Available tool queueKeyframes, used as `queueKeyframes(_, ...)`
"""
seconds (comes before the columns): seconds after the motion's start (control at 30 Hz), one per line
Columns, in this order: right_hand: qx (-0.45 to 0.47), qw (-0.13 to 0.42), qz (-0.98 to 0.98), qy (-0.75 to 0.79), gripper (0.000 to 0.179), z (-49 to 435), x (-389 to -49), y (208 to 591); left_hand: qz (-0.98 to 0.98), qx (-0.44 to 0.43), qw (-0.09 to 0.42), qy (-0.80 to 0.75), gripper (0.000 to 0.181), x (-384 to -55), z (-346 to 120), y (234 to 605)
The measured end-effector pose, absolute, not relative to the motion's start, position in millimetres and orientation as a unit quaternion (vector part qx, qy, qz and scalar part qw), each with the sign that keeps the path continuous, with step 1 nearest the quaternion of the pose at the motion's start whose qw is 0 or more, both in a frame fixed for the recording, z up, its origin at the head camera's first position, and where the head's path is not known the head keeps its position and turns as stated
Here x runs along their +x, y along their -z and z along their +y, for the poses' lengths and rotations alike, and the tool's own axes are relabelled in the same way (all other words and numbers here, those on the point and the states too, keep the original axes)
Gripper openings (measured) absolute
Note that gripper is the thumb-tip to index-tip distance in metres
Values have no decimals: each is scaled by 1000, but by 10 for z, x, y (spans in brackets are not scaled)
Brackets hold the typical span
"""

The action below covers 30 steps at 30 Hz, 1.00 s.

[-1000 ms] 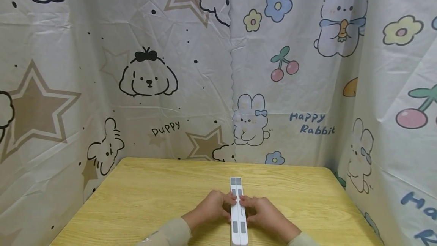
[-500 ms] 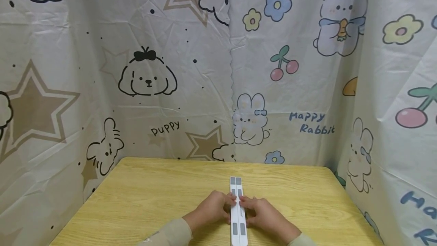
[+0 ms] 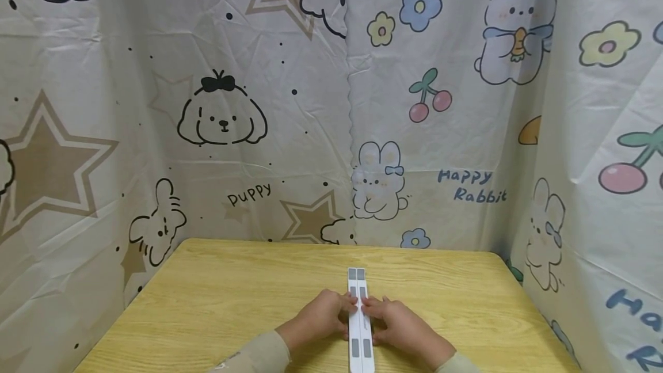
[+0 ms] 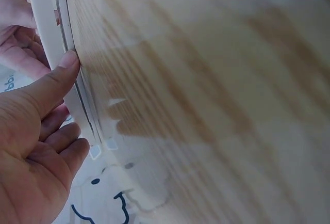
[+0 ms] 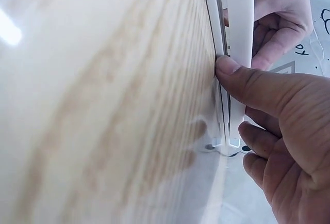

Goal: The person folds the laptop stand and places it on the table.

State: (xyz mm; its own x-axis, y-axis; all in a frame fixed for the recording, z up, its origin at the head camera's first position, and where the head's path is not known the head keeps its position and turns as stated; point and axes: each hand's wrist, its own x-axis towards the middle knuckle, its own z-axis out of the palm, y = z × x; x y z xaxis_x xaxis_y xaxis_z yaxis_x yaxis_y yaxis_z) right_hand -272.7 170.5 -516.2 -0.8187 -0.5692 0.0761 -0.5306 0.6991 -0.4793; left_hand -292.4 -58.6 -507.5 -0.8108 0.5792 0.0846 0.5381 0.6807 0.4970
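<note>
A folded white laptop stand [image 3: 361, 328], two slim bars side by side with grey pads on top, lies lengthwise on the wooden table. My left hand [image 3: 325, 311] holds its left side at mid-length, and my right hand [image 3: 403, 324] holds the right side across from it. In the left wrist view the left thumb [image 4: 66, 65] presses low on the stand's long edge, with fingers curled beneath it. The right wrist view has the right thumb [image 5: 229, 66] on the opposite edge, fingers curled alongside. A narrow gap shows between the bars there.
The yellow wood-grain table [image 3: 233, 281] has rounded far corners. Behind it and at both sides hangs a pale printed curtain [image 3: 311, 131] with puppies, rabbits, stars and flowers. Light sleeves [image 3: 264, 353] cover the forearms near the front edge.
</note>
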Motion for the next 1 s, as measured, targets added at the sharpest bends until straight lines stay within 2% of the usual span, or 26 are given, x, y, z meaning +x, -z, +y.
queueKeyframes(0.47,-344,7,929,138,65,1689,-2740,5139,925,309,35,-218,48,-2905,-618,5097)
queueKeyframes(0.57,-356,-15,927,115,61,1699,-2734,5135,925,320,29,-204,46,-2909,-624,5097)
queueKeyframes(0.8,-396,-77,914,32,43,1712,-2676,5082,923,354,-2,-152,34,-2879,-667,5086)
queueKeyframes(1.0,-403,-100,909,-17,40,1753,-2600,5013,922,367,-39,-121,30,-2778,-768,5017)
